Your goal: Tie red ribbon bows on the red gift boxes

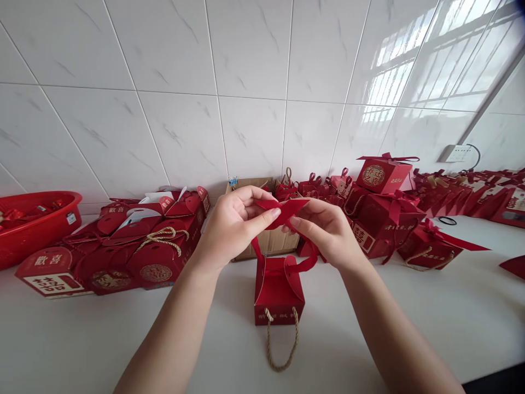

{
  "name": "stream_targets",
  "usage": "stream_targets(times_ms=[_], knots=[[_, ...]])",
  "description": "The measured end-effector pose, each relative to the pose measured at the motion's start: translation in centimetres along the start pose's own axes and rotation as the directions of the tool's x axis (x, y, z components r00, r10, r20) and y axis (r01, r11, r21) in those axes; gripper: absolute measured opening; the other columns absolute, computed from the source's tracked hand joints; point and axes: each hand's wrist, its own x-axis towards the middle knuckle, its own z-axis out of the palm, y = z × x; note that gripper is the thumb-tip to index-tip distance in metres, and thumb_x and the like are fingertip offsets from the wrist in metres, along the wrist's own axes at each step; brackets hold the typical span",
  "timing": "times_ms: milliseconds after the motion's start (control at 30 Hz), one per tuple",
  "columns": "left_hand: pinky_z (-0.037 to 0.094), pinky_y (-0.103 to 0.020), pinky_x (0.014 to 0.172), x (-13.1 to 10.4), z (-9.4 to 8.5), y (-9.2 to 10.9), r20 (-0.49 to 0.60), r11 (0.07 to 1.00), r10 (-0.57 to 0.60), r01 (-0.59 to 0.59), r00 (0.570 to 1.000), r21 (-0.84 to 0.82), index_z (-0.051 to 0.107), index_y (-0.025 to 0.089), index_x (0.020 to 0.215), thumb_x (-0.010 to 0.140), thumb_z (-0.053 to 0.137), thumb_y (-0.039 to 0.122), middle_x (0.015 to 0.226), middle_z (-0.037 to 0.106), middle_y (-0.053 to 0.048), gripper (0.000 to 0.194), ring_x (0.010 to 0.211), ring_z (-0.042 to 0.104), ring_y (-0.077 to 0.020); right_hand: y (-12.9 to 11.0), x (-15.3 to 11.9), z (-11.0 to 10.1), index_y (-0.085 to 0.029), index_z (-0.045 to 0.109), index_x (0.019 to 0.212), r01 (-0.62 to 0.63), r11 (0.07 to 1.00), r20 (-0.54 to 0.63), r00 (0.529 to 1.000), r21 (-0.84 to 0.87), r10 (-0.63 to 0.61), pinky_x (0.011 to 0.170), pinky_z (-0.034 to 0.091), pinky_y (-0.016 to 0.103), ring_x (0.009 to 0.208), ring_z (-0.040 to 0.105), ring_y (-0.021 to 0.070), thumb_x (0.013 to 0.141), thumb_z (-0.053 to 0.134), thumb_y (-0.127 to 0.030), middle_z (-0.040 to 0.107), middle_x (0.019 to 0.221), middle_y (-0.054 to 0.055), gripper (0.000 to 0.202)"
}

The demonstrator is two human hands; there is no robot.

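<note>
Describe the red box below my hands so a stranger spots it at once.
On the white tabletop before the tiled wall, look between the left cluster and right cluster of red boxes. Below the left hand and right hand stands one red box, its ribbon running up toward them. Unlike its neighbours, it stands apart, its rope handle looping down in front.

Window reflections (396, 68) glare off the wall (252, 131) above the right end of the bench (328, 339); shadows are soft, outer edges look stretched.
</note>
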Motion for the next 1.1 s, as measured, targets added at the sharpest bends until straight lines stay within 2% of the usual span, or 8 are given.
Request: stream_targets(times_ms=[67,200,333,533,667,733,900,1100], knots=[[0.058,-0.024,0.064,0.0,0.0,0.0,-0.003,1.000,0.006,-0.006,1.000,0.018,0.065,0.017,0.082,0.075,0.072,0.022,0.083,0.072,-0.005,0.011,0.072,0.070,-0.0165,-0.1,0.0,0.0,-0.019,0.069,0.093,-0.035,0.999,0.027,0.999,0.001,0.035,0.063,0.055,0.024,0.070,0.064,0.0128,0.082,0.066,-0.029,0.069,0.079,0.003,0.016],[0.059,-0.027,0.067,-0.1,0.0,-0.2,-0.009,0.999,0.020,-0.019,1.000,0.029,0.064,0.018,0.080,0.074,0.073,0.024,0.080,0.072,-0.005,0.012,0.073,0.070,-0.0172,0.0,0.1,0.2,-0.020,0.072,0.093,-0.062,0.998,-0.039,0.997,-0.002,0.062,0.054,0.053,0.021,0.059,0.061,0.0094,0.079,0.069,-0.033,0.069,0.078,0.002,0.020],[0.058,-0.027,0.069,-0.1,0.0,-0.1,0.004,0.999,0.031,-0.031,1.000,0.034,0.063,0.018,0.079,0.071,0.075,0.024,0.081,0.069,-0.004,0.016,0.076,0.069,-0.0174,0.6,0.3,0.1,-0.022,0.074,0.093,-0.050,0.998,-0.037,0.998,0.027,0.051,0.056,0.054,0.022,0.059,0.060,0.0093,0.080,0.069,-0.032,0.069,0.075,0.001,0.017],[0.055,-0.029,0.076,-0.3,-0.3,0.3,0.208,0.990,-0.024,-0.005,0.978,0.138,0.061,0.020,0.094,0.080,0.064,0.020,0.092,0.070,-0.005,0.015,0.091,0.067,-0.0192,0.5,0.4,-0.9,-0.022,0.073,0.088,0.089,0.994,0.017,0.996,-0.067,-0.089,0.072,0.054,0.029,0.075,0.063,0.0136,0.084,0.065,-0.027,0.069,0.081,0.002,0.010],[0.051,-0.029,0.068,-0.3,-0.6,-0.1,0.202,0.962,-0.048,-0.009,0.978,0.272,0.058,0.023,0.095,0.083,0.056,0.018,0.085,0.072,-0.002,0.013,0.082,0.067,-0.0185,-0.7,0.1,-2.3,-0.022,0.071,0.092,0.275,0.907,0.274,0.943,-0.318,-0.190,0.076,0.053,0.033,0.084,0.062,0.0173,0.086,0.060,-0.019,0.068,0.088,0.005,0.013],[0.049,-0.029,0.066,-0.2,-0.7,-0.4,0.168,0.949,-0.033,-0.022,0.985,0.314,0.057,0.024,0.092,0.083,0.055,0.019,0.083,0.071,-0.001,0.011,0.080,0.066,-0.0181,-1.0,-0.1,-2.7,-0.021,0.071,0.095,0.331,0.843,0.323,0.925,-0.424,-0.201,0.074,0.053,0.032,0.084,0.062,0.0176,0.085,0.059,-0.015,0.067,0.091,0.006,0.017],[0.046,-0.027,0.064,-0.2,-0.6,-0.3,0.157,0.947,-0.016,-0.036,0.987,0.319,0.054,0.023,0.088,0.082,0.056,0.020,0.081,0.071,-0.001,0.007,0.077,0.065,-0.0173,-0.2,-0.1,-2.4,-0.021,0.072,0.090,0.369,0.708,0.263,0.929,-0.602,-0.261,0.065,0.054,0.030,0.081,0.062,0.0176,0.082,0.058,-0.012,0.062,0.093,0.007,0.018],[0.043,-0.023,0.058,-0.3,-0.3,0.5,0.120,0.951,-0.107,0.067,0.987,0.303,0.053,0.020,0.090,0.085,0.058,0.038,0.080,0.068,0.000,0.018,0.075,0.062,-0.0151,0.8,0.2,-1.8,-0.016,0.071,0.088,0.394,0.647,0.214,0.915,-0.653,-0.341,0.063,0.053,0.028,0.078,0.061,0.0158,0.082,0.058,-0.010,0.061,0.090,0.007,0.015]])
